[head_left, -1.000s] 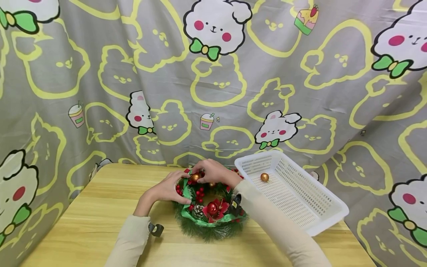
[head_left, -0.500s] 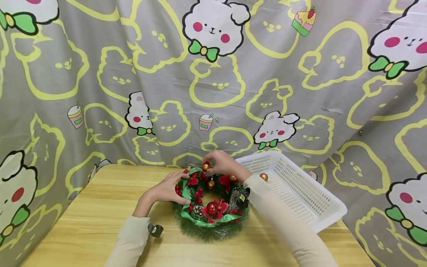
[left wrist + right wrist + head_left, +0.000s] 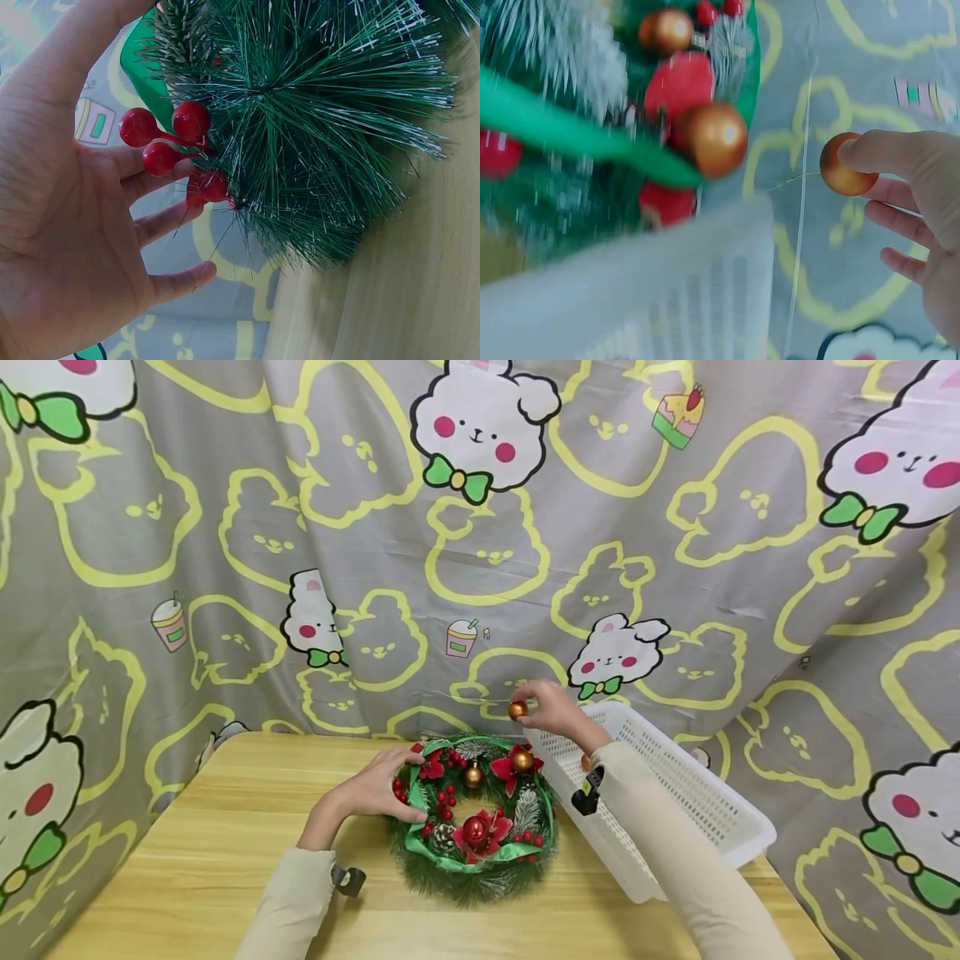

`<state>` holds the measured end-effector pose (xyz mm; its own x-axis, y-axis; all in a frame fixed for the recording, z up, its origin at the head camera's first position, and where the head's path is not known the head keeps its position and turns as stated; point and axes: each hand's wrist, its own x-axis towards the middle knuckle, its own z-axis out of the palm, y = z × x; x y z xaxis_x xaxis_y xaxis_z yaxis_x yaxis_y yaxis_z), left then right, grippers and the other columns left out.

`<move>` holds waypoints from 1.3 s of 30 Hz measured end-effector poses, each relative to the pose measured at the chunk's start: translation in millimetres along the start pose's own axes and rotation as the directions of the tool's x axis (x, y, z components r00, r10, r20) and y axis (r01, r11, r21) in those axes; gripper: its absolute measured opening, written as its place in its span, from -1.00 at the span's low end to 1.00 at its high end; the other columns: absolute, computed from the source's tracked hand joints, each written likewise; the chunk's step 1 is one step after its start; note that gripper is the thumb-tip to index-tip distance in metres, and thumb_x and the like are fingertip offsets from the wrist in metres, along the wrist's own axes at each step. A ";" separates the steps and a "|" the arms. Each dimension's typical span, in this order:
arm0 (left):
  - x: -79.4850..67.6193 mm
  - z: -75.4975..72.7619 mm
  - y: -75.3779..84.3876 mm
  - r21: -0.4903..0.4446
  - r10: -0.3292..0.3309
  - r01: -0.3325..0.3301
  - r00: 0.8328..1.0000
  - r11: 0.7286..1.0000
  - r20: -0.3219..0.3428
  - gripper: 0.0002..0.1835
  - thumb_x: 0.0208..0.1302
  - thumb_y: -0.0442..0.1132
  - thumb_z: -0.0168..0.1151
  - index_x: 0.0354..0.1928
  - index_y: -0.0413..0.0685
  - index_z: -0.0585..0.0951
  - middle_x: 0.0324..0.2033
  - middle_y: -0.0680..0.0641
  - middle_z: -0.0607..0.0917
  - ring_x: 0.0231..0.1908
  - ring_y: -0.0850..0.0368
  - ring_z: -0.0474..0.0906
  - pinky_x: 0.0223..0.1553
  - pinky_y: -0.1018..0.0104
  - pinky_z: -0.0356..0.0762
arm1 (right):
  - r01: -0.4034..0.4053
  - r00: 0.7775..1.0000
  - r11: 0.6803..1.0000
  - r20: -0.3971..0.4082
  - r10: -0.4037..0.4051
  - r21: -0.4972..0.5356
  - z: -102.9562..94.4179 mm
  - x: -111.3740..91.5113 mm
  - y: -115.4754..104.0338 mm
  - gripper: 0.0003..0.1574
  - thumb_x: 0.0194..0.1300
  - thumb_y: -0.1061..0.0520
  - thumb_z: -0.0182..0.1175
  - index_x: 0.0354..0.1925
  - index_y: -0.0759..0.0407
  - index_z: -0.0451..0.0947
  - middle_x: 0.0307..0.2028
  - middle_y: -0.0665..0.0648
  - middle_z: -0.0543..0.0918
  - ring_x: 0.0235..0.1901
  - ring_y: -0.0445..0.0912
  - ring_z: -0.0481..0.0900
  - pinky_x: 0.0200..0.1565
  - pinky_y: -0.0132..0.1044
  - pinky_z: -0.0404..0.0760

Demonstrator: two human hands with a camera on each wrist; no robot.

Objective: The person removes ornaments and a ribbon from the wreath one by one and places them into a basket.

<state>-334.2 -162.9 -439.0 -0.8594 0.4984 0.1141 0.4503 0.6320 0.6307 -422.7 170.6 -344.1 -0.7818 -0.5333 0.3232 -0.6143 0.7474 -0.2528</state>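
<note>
Head view: right hand point(image 3: 553, 707) pinches gold ball point(image 3: 517, 710), probably light, smooth, slippery; best held round middle. Left hand point(image 3: 377, 787) spread wide at wreath point(image 3: 480, 887), likely springy.

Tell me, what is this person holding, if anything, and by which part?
The right hand pinches a gold ball by its round body, not its thin thread. The left hand is spread at the wreath, gripping nothing.

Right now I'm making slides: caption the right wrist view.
Right-hand fingers hold a gold ball apart from wreath and basket.
</note>
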 end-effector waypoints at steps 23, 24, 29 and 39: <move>2.4 2.8 -0.8 -0.007 -0.002 0.003 1.000 1.000 0.005 -0.01 -0.27 0.31 0.47 0.26 0.13 0.33 0.29 0.00 0.25 0.32 -0.12 0.07 0.14 -0.26 0.22 | -0.301 0.950 0.953 -0.100 0.297 -0.024 -13.8 -73.2 114.0 -0.66 0.04 0.17 0.34 -0.16 0.24 0.64 -0.20 0.22 0.67 -0.16 0.12 0.57 -0.12 0.04 0.51; 2.4 2.8 -0.7 -0.007 -0.002 0.002 1.000 1.000 0.005 -0.01 -0.27 0.32 0.47 0.26 0.13 0.33 0.29 0.00 0.25 0.31 -0.12 0.07 0.14 -0.26 0.22 | -0.303 0.948 0.953 -0.108 0.299 -0.026 -13.3 -76.3 117.8 -0.66 0.03 0.18 0.34 -0.16 0.26 0.64 -0.20 0.24 0.67 -0.16 0.13 0.57 -0.12 0.05 0.50; 1.7 1.8 0.4 -0.006 -0.001 0.001 1.000 1.000 0.004 -0.02 -0.27 0.32 0.46 0.26 0.13 0.34 0.31 -0.04 0.24 0.30 -0.13 0.10 0.13 -0.27 0.23 | -0.317 0.943 0.948 -0.117 0.312 -0.027 -10.3 -90.7 128.5 -0.65 -0.01 0.20 0.35 -0.18 0.30 0.64 -0.23 0.26 0.67 -0.18 0.16 0.57 -0.13 0.06 0.49; 0.4 1.6 -0.4 0.000 -0.001 0.001 1.000 1.000 0.006 -0.03 -0.25 0.31 0.46 0.26 0.15 0.33 0.33 -0.08 0.21 0.33 -0.15 0.05 0.13 -0.29 0.21 | -0.378 0.922 0.926 -0.089 0.377 0.009 4.7 -112.0 143.5 -0.63 0.04 0.22 0.35 -0.13 0.31 0.62 -0.20 0.27 0.67 -0.16 0.17 0.57 -0.10 0.08 0.48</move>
<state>-334.4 -162.0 -440.4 -0.8583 0.5014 0.1089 0.4496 0.6326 0.6306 -423.8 335.7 -420.8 -0.9429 -0.1747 0.2834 -0.2745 0.8897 -0.3647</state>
